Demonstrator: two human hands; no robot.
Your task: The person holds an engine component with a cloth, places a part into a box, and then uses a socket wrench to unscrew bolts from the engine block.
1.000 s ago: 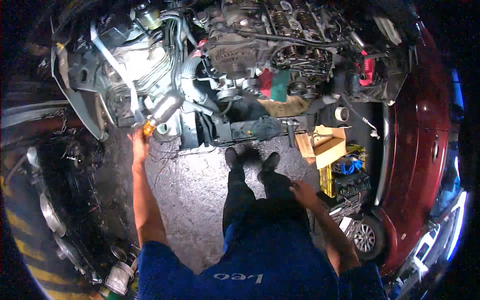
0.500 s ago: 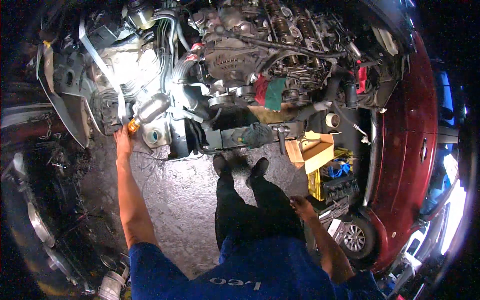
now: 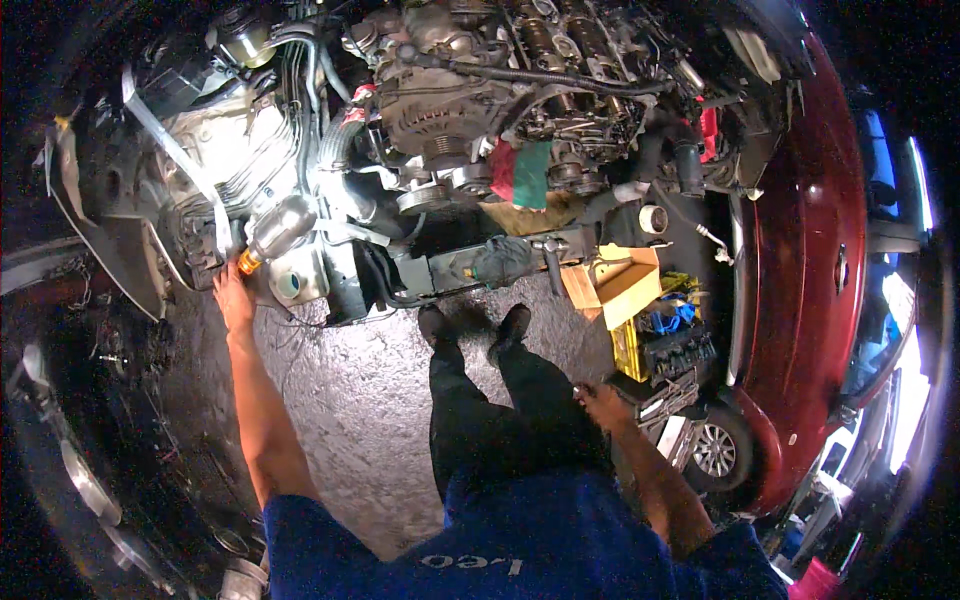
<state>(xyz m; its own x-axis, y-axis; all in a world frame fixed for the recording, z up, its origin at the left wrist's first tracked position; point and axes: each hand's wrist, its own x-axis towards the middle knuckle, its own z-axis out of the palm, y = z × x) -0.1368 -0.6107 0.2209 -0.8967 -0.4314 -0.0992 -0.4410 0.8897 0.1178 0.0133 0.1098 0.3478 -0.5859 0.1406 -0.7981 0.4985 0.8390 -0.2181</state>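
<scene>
My left hand (image 3: 233, 298) reaches to the front left corner of an opened engine bay. Its fingers are stretched out, the tips at the orange end of a lit work lamp (image 3: 283, 226) with a metal shield; no clear grip shows. Beside the lamp is a pale reservoir (image 3: 290, 284) with a round opening. My right hand (image 3: 605, 408) hangs low by my right thigh, fingers curled together; whatever they hold, if anything, is too small to make out. Ahead lies the engine (image 3: 450, 110), its top uncovered, with a red and green cloth (image 3: 520, 174) at its front.
A crossbar (image 3: 450, 272) spans the front, with a dark cloth (image 3: 502, 260) and a hammer-like tool (image 3: 552, 262) on it. An open cardboard box (image 3: 625, 290) sits above a yellow crate (image 3: 626, 350) at right. A dark red car (image 3: 800, 300) stands beyond; dark body parts line the left.
The whole view has shifted slightly, so the engine bay sits a little further left. My left hand stays by the lamp's orange end; my right hand remains low with curled fingers.
</scene>
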